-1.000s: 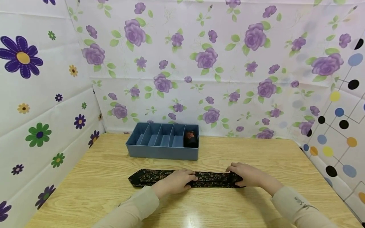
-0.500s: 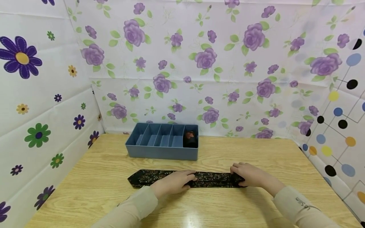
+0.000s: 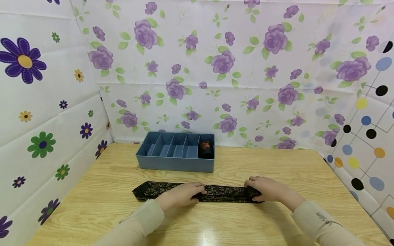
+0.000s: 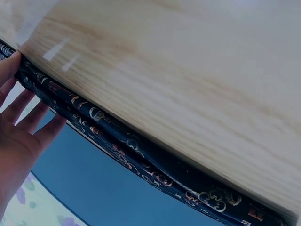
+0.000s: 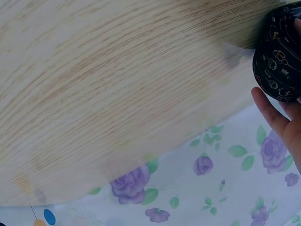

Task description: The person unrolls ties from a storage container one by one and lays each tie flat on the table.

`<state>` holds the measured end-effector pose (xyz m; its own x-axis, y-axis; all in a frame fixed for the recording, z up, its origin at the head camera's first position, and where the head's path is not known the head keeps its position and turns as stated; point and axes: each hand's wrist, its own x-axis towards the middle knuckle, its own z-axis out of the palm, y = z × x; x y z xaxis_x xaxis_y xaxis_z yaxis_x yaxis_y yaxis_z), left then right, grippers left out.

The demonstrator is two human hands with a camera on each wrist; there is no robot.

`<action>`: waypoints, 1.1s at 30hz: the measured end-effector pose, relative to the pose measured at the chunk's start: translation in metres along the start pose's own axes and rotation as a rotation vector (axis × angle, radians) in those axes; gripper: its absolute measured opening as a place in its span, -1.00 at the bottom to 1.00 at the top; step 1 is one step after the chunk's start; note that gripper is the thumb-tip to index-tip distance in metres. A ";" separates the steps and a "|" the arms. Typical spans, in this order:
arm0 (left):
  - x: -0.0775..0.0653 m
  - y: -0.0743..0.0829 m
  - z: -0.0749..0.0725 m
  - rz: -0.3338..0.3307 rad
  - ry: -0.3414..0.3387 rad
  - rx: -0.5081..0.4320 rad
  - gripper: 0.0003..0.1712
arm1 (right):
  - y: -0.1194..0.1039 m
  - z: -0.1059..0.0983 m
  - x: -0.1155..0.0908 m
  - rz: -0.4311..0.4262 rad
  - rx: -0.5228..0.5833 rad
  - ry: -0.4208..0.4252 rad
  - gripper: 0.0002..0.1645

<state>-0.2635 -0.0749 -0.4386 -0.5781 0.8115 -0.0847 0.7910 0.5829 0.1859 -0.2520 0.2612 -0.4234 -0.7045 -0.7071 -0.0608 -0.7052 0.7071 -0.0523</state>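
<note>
A black necktie (image 3: 223,193) with a small gold and reddish pattern lies lengthwise across the wooden table, its pointed end to the left. Near its middle, my left hand (image 3: 181,195) pinches it across the width, fingers over the far edge and thumb at the near one. In the left wrist view the necktie (image 4: 136,146) runs out of that hand (image 4: 21,136) as a folded band. At the right end my right hand (image 3: 267,188) grips a bunched, turned-over part. The right wrist view has this rounded end (image 5: 277,61) between the fingers (image 5: 270,110).
Behind the necktie stands a blue-grey divided box (image 3: 175,164) with several compartments. Its rightmost one holds a dark rolled item (image 3: 205,149) with an orange-red motif. Flowered cloth (image 3: 215,102) hangs along the table's back edge, and patterned cloth covers both sides.
My left hand has slid a little to the left along the table, and the necktie's pointed end has shifted left too. The right hand stays at the bunched end with slight movement.
</note>
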 end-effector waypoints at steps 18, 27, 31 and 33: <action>0.000 -0.002 -0.003 -0.063 -0.005 -0.041 -0.62 | -0.007 0.004 0.009 -0.016 -0.007 0.029 -0.51; 0.023 0.023 0.000 -0.068 -0.020 0.141 -0.42 | -0.008 0.005 0.008 -0.025 -0.038 0.043 -0.48; 0.032 0.029 0.003 0.018 -0.093 0.105 -0.33 | -0.008 0.004 0.009 -0.015 -0.024 0.040 -0.54; 0.035 0.030 0.005 0.046 -0.117 0.095 -0.32 | -0.008 0.004 0.010 -0.011 -0.012 0.038 -0.57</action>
<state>-0.2588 -0.0285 -0.4410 -0.5181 0.8333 -0.1926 0.8346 0.5418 0.0993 -0.2528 0.2486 -0.4278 -0.6988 -0.7149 -0.0228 -0.7138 0.6991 -0.0411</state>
